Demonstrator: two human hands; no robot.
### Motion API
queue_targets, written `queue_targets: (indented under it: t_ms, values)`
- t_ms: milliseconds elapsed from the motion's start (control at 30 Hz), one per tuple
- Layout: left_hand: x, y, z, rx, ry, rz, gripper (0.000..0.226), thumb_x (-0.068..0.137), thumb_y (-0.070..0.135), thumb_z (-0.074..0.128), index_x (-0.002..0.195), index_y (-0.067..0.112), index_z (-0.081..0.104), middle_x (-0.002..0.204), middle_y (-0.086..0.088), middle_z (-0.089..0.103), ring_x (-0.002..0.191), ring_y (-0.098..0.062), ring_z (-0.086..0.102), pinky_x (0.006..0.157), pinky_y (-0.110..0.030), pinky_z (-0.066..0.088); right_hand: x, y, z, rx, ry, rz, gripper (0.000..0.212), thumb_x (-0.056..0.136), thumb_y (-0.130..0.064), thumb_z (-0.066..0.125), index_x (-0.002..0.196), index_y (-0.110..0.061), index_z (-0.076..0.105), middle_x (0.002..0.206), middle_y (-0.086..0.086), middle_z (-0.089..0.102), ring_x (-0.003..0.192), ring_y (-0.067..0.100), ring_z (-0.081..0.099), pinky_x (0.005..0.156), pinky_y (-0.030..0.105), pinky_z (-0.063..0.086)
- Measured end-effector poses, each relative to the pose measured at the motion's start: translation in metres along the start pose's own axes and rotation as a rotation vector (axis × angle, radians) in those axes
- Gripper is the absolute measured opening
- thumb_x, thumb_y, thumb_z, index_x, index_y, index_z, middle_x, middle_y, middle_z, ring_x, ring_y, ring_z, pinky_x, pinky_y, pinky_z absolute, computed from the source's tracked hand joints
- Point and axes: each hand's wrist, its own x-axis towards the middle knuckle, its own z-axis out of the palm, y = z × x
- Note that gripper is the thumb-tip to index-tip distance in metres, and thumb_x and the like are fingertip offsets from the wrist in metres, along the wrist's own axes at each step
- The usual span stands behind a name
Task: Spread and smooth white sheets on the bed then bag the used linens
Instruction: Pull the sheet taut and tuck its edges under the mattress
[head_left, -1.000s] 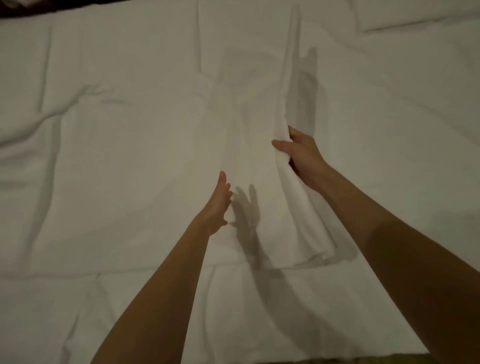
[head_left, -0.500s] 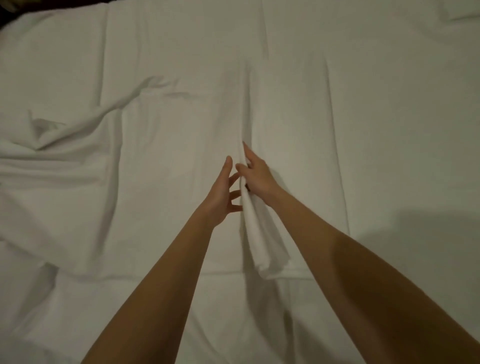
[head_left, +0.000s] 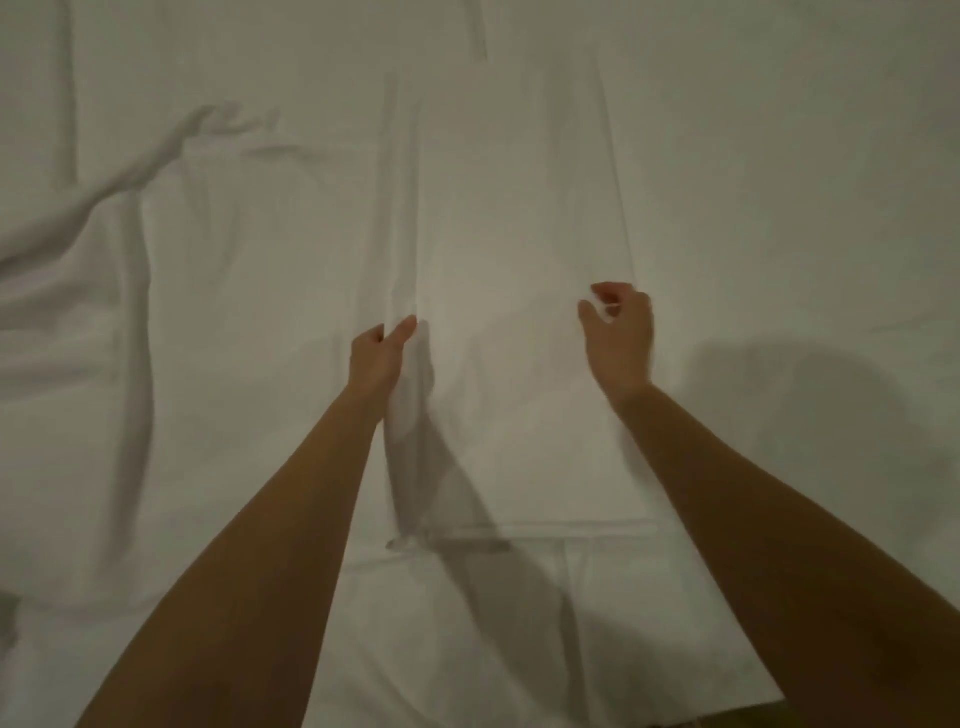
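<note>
A white sheet (head_left: 519, 234) lies across the bed, and a folded panel of it sits flat in the middle. Its near hem (head_left: 571, 530) runs between my forearms. My left hand (head_left: 376, 358) pinches the panel's left fold between thumb and fingers. That edge stands slightly lifted and casts a shadow below the hand. My right hand (head_left: 621, 332) is over the panel's right crease with fingers curled, and a bit of white fabric shows between thumb and forefinger.
Loose wrinkles and a raised ridge of sheet (head_left: 130, 176) bunch at the left. The fabric to the right (head_left: 805, 208) lies flat. A dark strip of floor (head_left: 857, 719) shows past the bed's near edge at the bottom right.
My hands, close together on a raised fold half a second ago, have moved apart. The fold has opened into a flat panel, my right hand now at its right crease.
</note>
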Motion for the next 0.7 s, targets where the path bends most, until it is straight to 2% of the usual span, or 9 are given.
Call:
queue_targets:
  t_ms: [100,200,233,300,367,433,500,633,700]
  values:
    - [0.019,0.005,0.0,0.095,0.056,0.001,0.026,0.093,0.023,0.062,0.102,-0.002,0.066,0.091,-0.013,0.065,0.082,-0.026,0.06,0.076,-0.036,0.05,0.026,0.017,-0.019,-0.055,-0.028,0.178,0.046,0.086,-0.03,0.068,0.126,-0.01,0.055,0.128,0.013,0.051,0.119,0.027,0.05,0.103,0.043,0.041]
    - [0.025,-0.004,-0.007,0.106,0.074,-0.014,0.02,0.093,0.02,0.061,0.088,0.001,0.067,0.077,-0.008,0.062,0.08,-0.026,0.06,0.078,-0.039,0.051,0.043,0.024,-0.025,0.03,-0.123,0.288,0.053,0.085,-0.033,0.07,0.128,-0.006,0.054,0.125,0.013,0.058,0.114,0.027,0.057,0.103,0.04,0.044]
    - [0.023,-0.011,-0.013,0.092,0.091,-0.031,0.02,0.093,0.019,0.062,0.091,0.0,0.067,0.08,-0.01,0.062,0.081,-0.025,0.059,0.079,-0.04,0.051,0.046,0.022,-0.025,0.102,-0.152,0.315,0.05,0.086,-0.031,0.07,0.126,-0.006,0.056,0.122,0.011,0.061,0.11,0.025,0.06,0.101,0.038,0.047]
    - [0.02,-0.028,-0.027,0.033,0.14,-0.08,0.031,0.093,0.02,0.064,0.11,-0.005,0.065,0.091,-0.013,0.063,0.084,-0.025,0.059,0.079,-0.039,0.05,0.05,0.016,-0.022,0.168,-0.22,0.321,0.044,0.087,-0.028,0.07,0.124,-0.006,0.059,0.115,0.008,0.064,0.1,0.021,0.062,0.095,0.033,0.05]
    - [0.02,-0.036,-0.039,0.001,0.126,-0.122,0.03,0.091,0.022,0.065,0.108,-0.003,0.066,0.086,-0.013,0.064,0.078,-0.025,0.061,0.07,-0.033,0.053,0.052,0.01,-0.015,0.151,-0.251,0.299,0.043,0.087,-0.028,0.07,0.122,-0.005,0.06,0.111,0.007,0.065,0.098,0.02,0.063,0.093,0.032,0.051]
    - [0.026,-0.03,-0.044,0.016,0.077,-0.131,0.019,0.09,0.023,0.067,0.086,0.005,0.066,0.07,-0.007,0.064,0.06,-0.02,0.062,0.047,-0.022,0.049,0.057,0.007,-0.01,0.129,-0.219,0.283,0.044,0.085,-0.03,0.071,0.12,-0.006,0.064,0.11,0.008,0.068,0.099,0.023,0.065,0.094,0.036,0.052]
    - [0.036,-0.014,-0.042,0.032,0.058,-0.093,0.018,0.09,0.024,0.067,0.077,0.013,0.063,0.067,-0.005,0.063,0.051,-0.016,0.062,0.041,-0.019,0.046,0.065,0.004,-0.008,0.154,-0.199,0.29,0.041,0.083,-0.031,0.073,0.116,-0.007,0.066,0.106,0.008,0.07,0.097,0.024,0.066,0.094,0.038,0.053]
    - [0.06,0.016,-0.032,0.004,0.06,0.002,0.016,0.09,0.022,0.068,0.078,0.012,0.063,0.075,-0.009,0.063,0.067,-0.025,0.061,0.068,-0.036,0.053,0.082,-0.002,-0.002,0.232,-0.226,0.3,0.026,0.081,-0.03,0.076,0.098,-0.011,0.068,0.097,0.008,0.069,0.088,0.021,0.065,0.091,0.039,0.055]
    - [0.071,0.025,-0.028,-0.015,0.074,0.001,0.017,0.089,0.023,0.068,0.077,0.013,0.062,0.074,-0.007,0.062,0.064,-0.022,0.06,0.068,-0.035,0.053,0.092,-0.007,0.005,0.255,-0.239,0.308,0.021,0.08,-0.031,0.077,0.087,-0.014,0.068,0.097,0.012,0.071,0.088,0.026,0.067,0.09,0.043,0.055]
